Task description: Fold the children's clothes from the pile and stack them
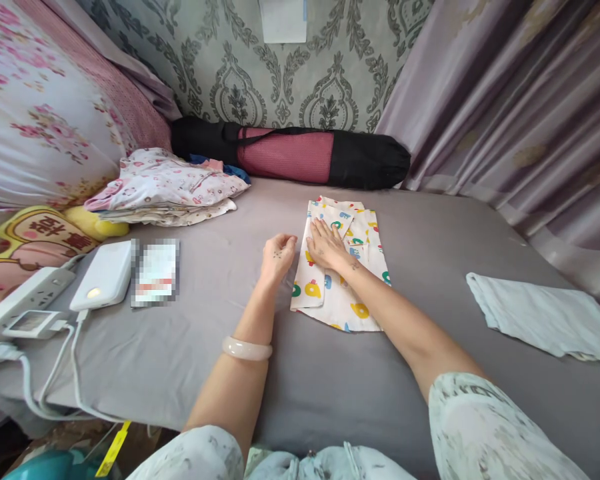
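Your right hand [327,245] lies with spread fingers on the thin printed cloth [359,308], flat on the smooth grey worktop [205,267]; your left [279,255], beside it, has curled fingers.

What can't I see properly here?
All in the head view:
Flat white item: blurred into squares.
Inside the left hand: hidden by its curled fingers.
Patterned cloth under the right hand: covered by that hand.
Pale cloth: cut off by the right edge.
Teal thing: cut off by the bottom edge.
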The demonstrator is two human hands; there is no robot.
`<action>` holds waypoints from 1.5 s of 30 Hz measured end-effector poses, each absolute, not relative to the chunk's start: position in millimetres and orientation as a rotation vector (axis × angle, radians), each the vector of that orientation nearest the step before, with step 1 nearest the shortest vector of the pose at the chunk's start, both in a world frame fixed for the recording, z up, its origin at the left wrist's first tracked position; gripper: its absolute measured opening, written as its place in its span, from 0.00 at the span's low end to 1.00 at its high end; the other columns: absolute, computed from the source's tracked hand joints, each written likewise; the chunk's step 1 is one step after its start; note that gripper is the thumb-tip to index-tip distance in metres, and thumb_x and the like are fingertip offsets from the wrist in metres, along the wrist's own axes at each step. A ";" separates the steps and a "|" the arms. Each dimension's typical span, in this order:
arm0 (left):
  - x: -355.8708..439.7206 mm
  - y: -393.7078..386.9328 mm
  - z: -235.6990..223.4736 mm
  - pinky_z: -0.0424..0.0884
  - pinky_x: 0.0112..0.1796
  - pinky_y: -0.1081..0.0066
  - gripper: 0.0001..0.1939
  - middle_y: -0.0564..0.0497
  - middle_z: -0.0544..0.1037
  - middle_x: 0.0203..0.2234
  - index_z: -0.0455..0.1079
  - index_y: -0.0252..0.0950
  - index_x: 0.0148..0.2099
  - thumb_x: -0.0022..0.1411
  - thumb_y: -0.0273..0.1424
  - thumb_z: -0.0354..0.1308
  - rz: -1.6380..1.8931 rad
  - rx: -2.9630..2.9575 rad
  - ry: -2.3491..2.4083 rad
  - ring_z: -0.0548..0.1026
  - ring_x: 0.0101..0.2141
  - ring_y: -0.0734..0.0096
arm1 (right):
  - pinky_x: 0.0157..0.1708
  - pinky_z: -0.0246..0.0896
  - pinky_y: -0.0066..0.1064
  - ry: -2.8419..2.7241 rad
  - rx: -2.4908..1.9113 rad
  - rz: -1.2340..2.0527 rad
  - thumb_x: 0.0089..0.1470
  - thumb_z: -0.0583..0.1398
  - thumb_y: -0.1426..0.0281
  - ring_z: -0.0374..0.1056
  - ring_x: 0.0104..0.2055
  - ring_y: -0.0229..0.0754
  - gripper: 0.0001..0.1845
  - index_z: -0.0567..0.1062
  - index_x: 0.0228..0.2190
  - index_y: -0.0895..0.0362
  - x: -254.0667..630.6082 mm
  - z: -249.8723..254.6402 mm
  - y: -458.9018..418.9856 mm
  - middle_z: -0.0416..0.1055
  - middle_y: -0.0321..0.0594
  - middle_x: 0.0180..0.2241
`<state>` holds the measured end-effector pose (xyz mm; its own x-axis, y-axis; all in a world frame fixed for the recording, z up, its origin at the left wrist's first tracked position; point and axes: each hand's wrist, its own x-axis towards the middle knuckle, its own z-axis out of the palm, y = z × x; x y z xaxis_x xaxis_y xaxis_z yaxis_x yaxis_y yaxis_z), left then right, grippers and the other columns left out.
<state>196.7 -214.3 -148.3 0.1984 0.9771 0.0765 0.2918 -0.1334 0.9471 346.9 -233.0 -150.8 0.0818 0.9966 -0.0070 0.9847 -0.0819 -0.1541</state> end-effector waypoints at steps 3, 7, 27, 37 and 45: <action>196.4 -212.6 -150.2 0.69 0.42 0.69 0.15 0.48 0.81 0.34 0.76 0.34 0.38 0.58 0.37 0.52 1.015 1.609 1.242 0.76 0.38 0.65 | 0.67 0.24 0.44 -2.070 -2.185 0.166 0.64 0.39 0.63 0.33 0.70 0.47 0.34 0.50 0.65 0.68 329.4 -154.7 -242.1 0.39 0.48 0.69; 195.6 -212.1 -150.6 0.69 0.43 0.68 0.14 0.47 0.81 0.35 0.76 0.34 0.37 0.58 0.36 0.52 1.029 1.604 1.242 0.76 0.39 0.65 | 0.67 0.25 0.44 -2.035 -2.208 0.203 0.64 0.39 0.63 0.33 0.70 0.47 0.34 0.50 0.65 0.69 320.1 -161.1 -246.5 0.40 0.48 0.69; 193.3 -211.3 -148.5 0.69 0.43 0.69 0.14 0.47 0.80 0.34 0.75 0.34 0.37 0.58 0.36 0.51 1.079 1.644 1.241 0.77 0.38 0.65 | 0.67 0.25 0.41 -2.076 -2.093 0.218 0.64 0.40 0.61 0.33 0.71 0.47 0.35 0.51 0.65 0.68 284.4 -157.0 -302.9 0.41 0.49 0.69; 210.1 -239.9 -138.8 0.67 0.50 0.66 0.21 0.43 0.78 0.47 0.72 0.35 0.52 0.59 0.23 0.47 0.726 2.133 1.159 0.75 0.47 0.61 | 0.67 0.22 0.45 -2.148 -2.065 0.222 0.65 0.39 0.59 0.28 0.71 0.45 0.34 0.50 0.66 0.64 332.5 -136.1 -352.9 0.35 0.46 0.69; 214.4 -239.6 -154.1 0.69 0.51 0.66 0.20 0.43 0.77 0.47 0.68 0.34 0.53 0.61 0.20 0.45 0.603 2.369 1.092 0.74 0.49 0.64 | 0.67 0.27 0.49 -2.169 -1.976 0.375 0.65 0.38 0.58 0.32 0.71 0.48 0.35 0.50 0.66 0.64 337.9 -142.7 -362.6 0.39 0.48 0.69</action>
<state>214.4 -239.6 -154.1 0.5888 0.7844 0.1950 0.5823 -0.5790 0.5706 337.9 -362.6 -142.7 -0.0981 0.9946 -0.0339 0.9482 0.0830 -0.3065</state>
